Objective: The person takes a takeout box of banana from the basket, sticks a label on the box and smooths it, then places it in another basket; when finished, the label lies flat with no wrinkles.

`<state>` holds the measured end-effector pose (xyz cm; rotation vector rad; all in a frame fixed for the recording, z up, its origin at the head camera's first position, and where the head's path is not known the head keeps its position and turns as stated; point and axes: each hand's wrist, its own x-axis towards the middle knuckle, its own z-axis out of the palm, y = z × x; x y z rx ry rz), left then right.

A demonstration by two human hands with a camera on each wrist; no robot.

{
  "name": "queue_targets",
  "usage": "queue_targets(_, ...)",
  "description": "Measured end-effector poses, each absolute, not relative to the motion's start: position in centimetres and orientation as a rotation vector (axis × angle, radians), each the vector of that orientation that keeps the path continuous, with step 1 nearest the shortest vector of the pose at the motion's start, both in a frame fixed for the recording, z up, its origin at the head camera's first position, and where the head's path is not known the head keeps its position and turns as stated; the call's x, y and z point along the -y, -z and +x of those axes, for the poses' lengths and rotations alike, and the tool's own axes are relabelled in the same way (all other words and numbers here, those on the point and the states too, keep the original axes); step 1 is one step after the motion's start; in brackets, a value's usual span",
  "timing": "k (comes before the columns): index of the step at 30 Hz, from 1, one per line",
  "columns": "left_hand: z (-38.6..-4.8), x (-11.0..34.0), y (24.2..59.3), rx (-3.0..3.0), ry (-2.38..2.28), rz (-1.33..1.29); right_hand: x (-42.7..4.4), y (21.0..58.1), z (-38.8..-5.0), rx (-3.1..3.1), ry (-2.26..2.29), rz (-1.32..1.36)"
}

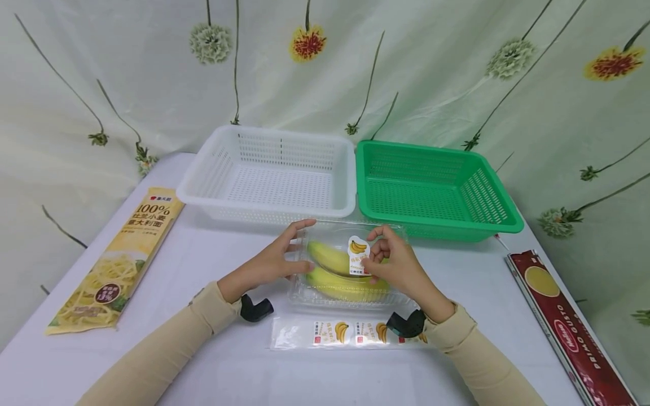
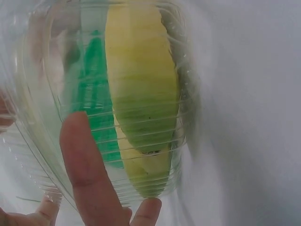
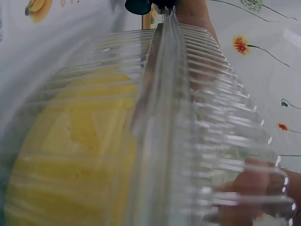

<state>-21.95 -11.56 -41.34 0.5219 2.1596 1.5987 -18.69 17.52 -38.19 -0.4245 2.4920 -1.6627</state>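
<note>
A clear plastic clamshell box point(image 1: 332, 304) holding yellow bananas point(image 1: 347, 285) lies in front of the person in the head view. My left hand point(image 1: 271, 256) grips its left end, fingers spread along the ribbed side and rim. Over the lid, my right hand point(image 1: 398, 265) has curled fingers and pinches the right edge of a white banana sticker point(image 1: 358, 256). Whether the sticker touches the lid fully cannot be told. In the left wrist view, green-tipped bananas point(image 2: 146, 103) show through the plastic near the left fingers point(image 2: 87, 174). The right wrist view shows the ribbed box side point(image 3: 164, 141) close up.
A strip of banana stickers point(image 1: 350, 332) lies nearer the person. White point(image 1: 269, 214) and green point(image 1: 437, 225) baskets stand behind the box. A yellow pasta pack point(image 1: 117, 259) lies left, a red pasta pack point(image 1: 569, 327) right. Flowered cloth point(image 1: 431, 67) hangs behind.
</note>
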Motion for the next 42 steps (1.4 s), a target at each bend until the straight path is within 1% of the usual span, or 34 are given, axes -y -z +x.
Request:
queue_targets(7,-21.85,11.50,41.15,-2.161,-1.612,0.536,-17.29,38.11,-18.46,-2.589,1.566,-0.413)
queue_targets(16,-21.86,11.45,41.25,-2.168,-1.607,0.530,-17.13,37.99,-18.21,-2.599,1.567,-0.345)
queue_targets(30,-21.60,11.35,41.03,-2.158,-1.623,0.523,-17.07,38.03,-18.15,-2.658,1.473,-0.363)
queue_targets(37,-21.70,11.34,41.04,-2.159,-1.621,0.523,-17.16,37.82,-18.10,-2.651,1.491,-0.379)
queue_targets(42,-21.74,11.42,41.08,-2.154,-1.623,0.513,-17.91,37.26,-18.17,-2.489,1.663,-0.434)
